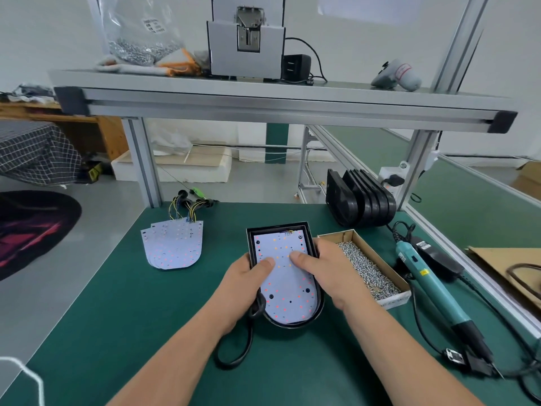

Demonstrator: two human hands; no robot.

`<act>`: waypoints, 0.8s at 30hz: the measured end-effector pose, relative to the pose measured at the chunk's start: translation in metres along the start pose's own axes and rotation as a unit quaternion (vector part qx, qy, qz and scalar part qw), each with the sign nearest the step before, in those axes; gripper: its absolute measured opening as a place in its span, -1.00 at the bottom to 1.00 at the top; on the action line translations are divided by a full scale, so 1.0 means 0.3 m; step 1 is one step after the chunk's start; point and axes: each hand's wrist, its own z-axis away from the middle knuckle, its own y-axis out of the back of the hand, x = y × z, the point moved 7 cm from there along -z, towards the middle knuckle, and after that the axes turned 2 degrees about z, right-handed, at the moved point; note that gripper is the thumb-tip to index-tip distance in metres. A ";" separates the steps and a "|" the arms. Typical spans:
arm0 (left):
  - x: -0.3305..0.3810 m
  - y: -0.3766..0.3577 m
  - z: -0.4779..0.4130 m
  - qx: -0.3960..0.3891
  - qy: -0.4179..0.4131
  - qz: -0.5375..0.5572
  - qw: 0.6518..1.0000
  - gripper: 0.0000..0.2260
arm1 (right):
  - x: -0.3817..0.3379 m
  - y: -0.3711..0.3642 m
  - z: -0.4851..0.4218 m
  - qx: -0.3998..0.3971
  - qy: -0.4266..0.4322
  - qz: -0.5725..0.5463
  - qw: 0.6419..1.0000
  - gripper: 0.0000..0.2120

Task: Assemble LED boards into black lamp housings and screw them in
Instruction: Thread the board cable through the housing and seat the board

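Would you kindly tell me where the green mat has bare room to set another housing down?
Bare mat lies near left, between the board stack and the left hand gripping the housing, and along the back, between the wires and the row of housings. The right is crowded: screw box and screwdriver sit close by the right hand.

Glossy blk plastic housing (pixel 292 324), matt board (pixel 288 284), cardboard box (pixel 336 236) w/ metal screws (pixel 366 268).

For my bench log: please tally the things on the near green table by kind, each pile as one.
LED board pile: 1
Housing with board: 1
Housing row: 1
Screw box: 1
Screwdriver: 1
Power adapter: 1
Total: 6
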 end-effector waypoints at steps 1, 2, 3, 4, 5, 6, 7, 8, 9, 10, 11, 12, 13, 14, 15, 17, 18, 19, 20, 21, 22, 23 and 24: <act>0.006 0.001 0.005 0.008 -0.003 0.012 1.000 -0.65 | 0.001 0.003 -0.001 0.000 -0.003 -0.004 1.000 -0.94; 0.009 0.009 0.006 0.021 -0.005 0.021 1.000 -0.50 | 0.003 0.005 -0.001 -0.002 -0.008 -0.009 1.000 -0.93; 0.016 0.020 0.010 0.039 -0.009 0.016 0.999 -0.43 | 0.007 0.006 0.000 -0.004 -0.014 -0.019 1.000 -0.91; 0.021 0.037 0.008 0.065 -0.021 -0.002 0.998 -0.45 | 0.012 0.008 0.002 -0.005 -0.021 -0.028 0.999 -0.89; 0.023 0.058 0.005 0.093 -0.031 -0.022 0.995 -0.53 | 0.017 0.012 0.006 -0.005 -0.027 -0.033 0.999 -0.88; 0.021 0.078 0.000 0.120 -0.036 -0.034 0.992 -0.62 | 0.023 0.016 0.012 -0.005 -0.033 -0.028 0.999 -0.88; 0.024 0.092 -0.005 0.139 -0.040 -0.044 0.989 -0.71 | 0.028 0.018 0.019 -0.007 -0.038 -0.017 0.999 -0.88; 0.025 0.100 -0.011 0.146 -0.043 -0.058 0.987 -0.78 | 0.036 0.019 0.025 -0.009 -0.043 -0.001 0.999 -0.88; 0.024 0.103 -0.018 0.147 -0.048 -0.082 0.985 -0.81 | 0.046 0.021 0.030 -0.010 -0.046 0.016 0.999 -0.89; 0.018 0.106 -0.026 0.149 -0.052 -0.108 0.982 -0.83 | 0.056 0.025 0.034 -0.009 -0.046 0.031 0.998 -0.89; 0.012 0.111 -0.032 0.153 -0.051 -0.130 0.978 -0.86 | 0.062 0.030 0.038 -0.008 -0.048 0.039 0.998 -0.88; 0.008 0.115 -0.037 0.154 -0.049 -0.151 0.975 -0.88 | 0.067 0.034 0.042 -0.004 -0.050 0.037 0.998 -0.88; 0.007 0.116 -0.040 0.152 -0.048 -0.169 0.973 -0.90 | 0.071 0.041 0.046 0.000 -0.053 0.027 0.998 -0.88; 0.004 0.117 -0.044 0.151 -0.051 -0.181 0.970 -0.91 | 0.072 0.046 0.050 0.002 -0.056 0.015 0.998 -0.88; 0.004 0.120 -0.042 0.158 -0.055 -0.186 0.968 -0.92 | 0.073 0.049 0.053 0.001 -0.060 0.003 0.998 -0.87; 0.008 0.150 -0.032 0.206 -0.059 -0.178 0.960 -0.92 | 0.080 0.055 0.053 -0.001 -0.070 -0.012 0.998 -0.86; 0.010 0.176 -0.026 0.242 -0.060 -0.169 0.953 -0.90 | 0.083 0.057 0.052 -0.002 -0.070 -0.012 0.997 -0.85; 0.012 0.205 -0.020 0.280 -0.054 -0.165 0.944 -0.90 | 0.085 0.059 0.052 -0.004 -0.069 -0.015 0.997 -0.84; 0.013 0.237 -0.012 0.317 -0.045 -0.157 0.934 -0.94 | 0.085 0.058 0.053 -0.006 -0.070 -0.022 0.997 -0.84; 0.015 0.266 -0.006 0.348 -0.036 -0.143 0.926 -0.93 | 0.083 0.055 0.055 -0.009 -0.071 -0.029 0.997 -0.84; 0.015 0.287 -0.002 0.366 -0.032 -0.126 0.922 -0.82 | 0.079 0.051 0.059 -0.012 -0.071 -0.025 0.997 -0.84; 0.013 0.293 0.000 0.366 -0.028 -0.116 0.923 -0.72 | 0.077 0.047 0.062 -0.017 -0.069 -0.013 0.997 -0.83; 0.016 0.290 0.001 0.356 -0.027 -0.113 0.927 -0.66 | 0.075 0.040 0.064 -0.023 -0.067 0.003 0.998 -0.82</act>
